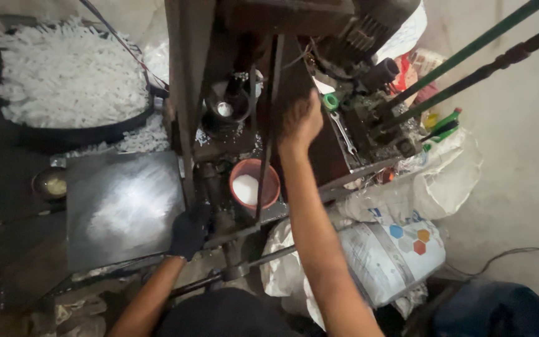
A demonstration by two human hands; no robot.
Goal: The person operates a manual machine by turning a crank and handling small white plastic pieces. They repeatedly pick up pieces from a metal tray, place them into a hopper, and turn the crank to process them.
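Left hand (pixel 187 234): dark glove, fingers clamped on machine's lower frame bar (pixel 232 234), beside the steel plate (pixel 123 209).
Right hand (pixel 301 122): bare, raised against the machine's upright post (pixel 294 75); fingers curled, grip cannot be told.
Bowl (pixel 255 183): reddish, holds white powder, between both hands.
Tray (pixel 70 81): white pieces heaped, far left.
Sack (pixel 388 256): white, lower right.

Gloved left hand (pixel 188 234) grips the machine's dark lever (pixel 210 187); bare right hand (pixel 301 122) reaches above the orange bowl (pixel 255 183)
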